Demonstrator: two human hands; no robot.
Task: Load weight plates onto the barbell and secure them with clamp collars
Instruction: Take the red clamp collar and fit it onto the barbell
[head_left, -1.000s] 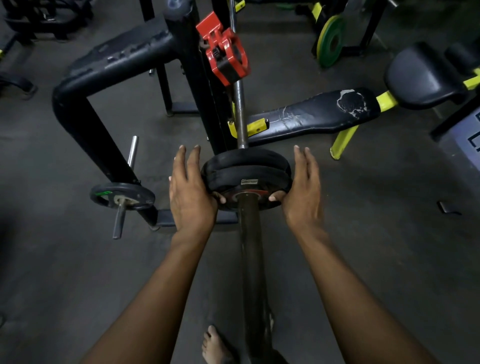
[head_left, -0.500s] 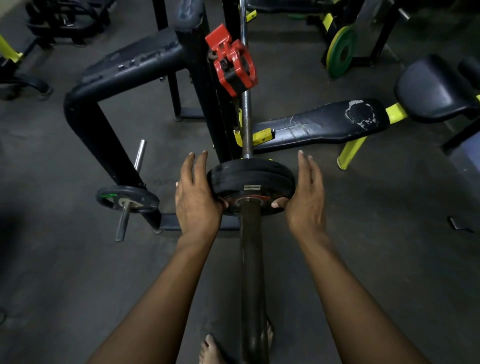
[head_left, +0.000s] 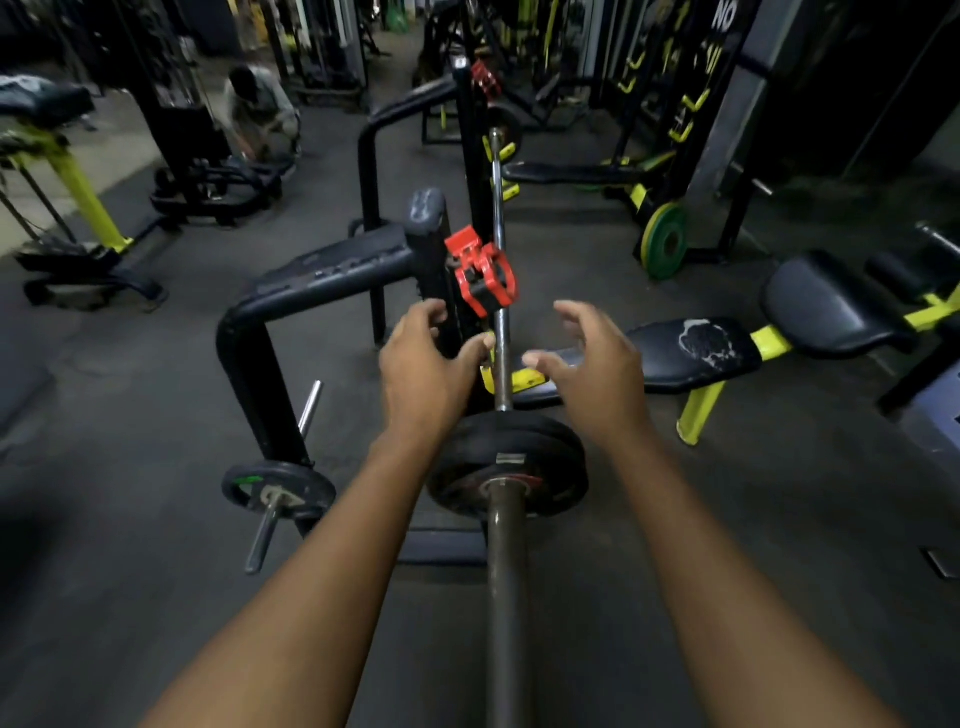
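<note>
A dark gym floor (head_left: 130, 597) was seen under everything. A black rack frame (head_left: 332, 275) stood left of the barbell (head_left: 506, 582), which ran away from the camera. 2 black weight plates (head_left: 540, 447) were seated together on the barbell sleeve. A padded bench (head_left: 691, 353) lay to the right. A small plate (head_left: 278, 488) was kept on a peg low on the rack. Beyond the weight plates, both hands were raised, each grip loosely spread and holding nothing: the left hand (head_left: 421, 364) just below the red clamp collar (head_left: 480, 275) hung at the rack, the right hand (head_left: 597, 369) right of the bar.
</note>
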